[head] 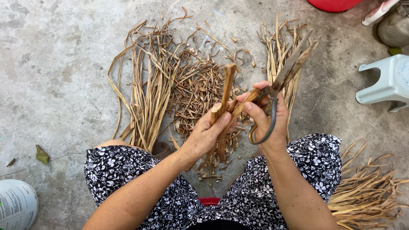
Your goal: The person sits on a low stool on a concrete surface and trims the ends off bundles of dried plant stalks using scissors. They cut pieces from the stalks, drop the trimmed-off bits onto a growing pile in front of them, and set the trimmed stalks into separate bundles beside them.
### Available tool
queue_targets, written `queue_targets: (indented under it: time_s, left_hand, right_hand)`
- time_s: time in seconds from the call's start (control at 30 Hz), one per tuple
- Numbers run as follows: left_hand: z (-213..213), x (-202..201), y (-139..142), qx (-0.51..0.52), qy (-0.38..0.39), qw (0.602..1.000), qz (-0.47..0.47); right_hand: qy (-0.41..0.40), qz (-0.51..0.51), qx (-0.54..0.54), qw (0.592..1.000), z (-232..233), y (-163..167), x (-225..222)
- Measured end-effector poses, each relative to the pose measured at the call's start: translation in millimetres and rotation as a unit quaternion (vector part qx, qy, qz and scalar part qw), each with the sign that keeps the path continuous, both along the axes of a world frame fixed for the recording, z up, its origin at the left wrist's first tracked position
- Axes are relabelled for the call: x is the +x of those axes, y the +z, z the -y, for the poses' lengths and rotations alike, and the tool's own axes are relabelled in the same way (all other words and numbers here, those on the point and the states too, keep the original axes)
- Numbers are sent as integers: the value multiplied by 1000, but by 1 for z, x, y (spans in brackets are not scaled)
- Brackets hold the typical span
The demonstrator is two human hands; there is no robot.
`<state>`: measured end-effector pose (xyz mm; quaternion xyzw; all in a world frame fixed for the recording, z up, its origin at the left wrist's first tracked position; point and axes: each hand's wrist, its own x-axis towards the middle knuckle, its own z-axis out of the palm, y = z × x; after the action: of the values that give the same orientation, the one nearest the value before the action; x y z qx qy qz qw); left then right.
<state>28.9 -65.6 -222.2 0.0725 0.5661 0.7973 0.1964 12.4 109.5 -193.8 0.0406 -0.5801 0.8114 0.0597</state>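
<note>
trimming dry stalks over the concrete

bare grey concrete floor (55,68) lies under everything i do. my left hand (206,134) is clenched around a short bundle of dry brown stalks (224,100), held upright between my knees. my right hand (266,121) grips the handles of one pair of old scissors (289,68), blades nearly together and pointing up and away, just beside the bundle but, as far as i can tell, not biting it. to do this well, i judge i should keep the stalk ends level in my fist, keep my thumb below the cut line, and open the blades wide before closing across the bundle. counting outward: one bundle in hand, one pair of scissors, one heap of short trimmings (198,91) on the floor ahead, three loose sheaves of long strips (147,85) around me, one pale plastic stool (385,83) to the right, one red rim (332,4) at the top edge.
</note>
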Motion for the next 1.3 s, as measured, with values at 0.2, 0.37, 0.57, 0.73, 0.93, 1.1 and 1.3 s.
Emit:
queue_targets:
  time_s: [0.2, 0.37, 0.57, 0.73, 0.93, 1.1, 1.3]
  left_hand:
    - [7, -5, -5, -20, 24, 999, -16]
    - [7, -6, 2, 4, 29, 998, -48]
    - [6, -3, 10, 17, 45, 998, -44]
    - [10, -7, 10, 10, 85, 996, 14]
    - [18, -15, 8, 128, 126, 979, 100]
    - [16, -13, 7, 113, 112, 982, 101]
    - [14, -12, 5, 149, 105, 980, 84]
  right_hand:
    - [30, 25, 1, 999, -7, 3, -2]
    - [54, 2, 31, 998, -3, 2, -2]
    - [46, -11, 111, 993, 4, -5, 5]
    - [32, -74, 216, 973, 3, -6, 6]
    - [112, 15, 237, 965, 15, -6, 7]
    - [99, 6, 290, 952, 19, -12, 13]
    - [62, 13, 304, 950, 19, -24, 15]
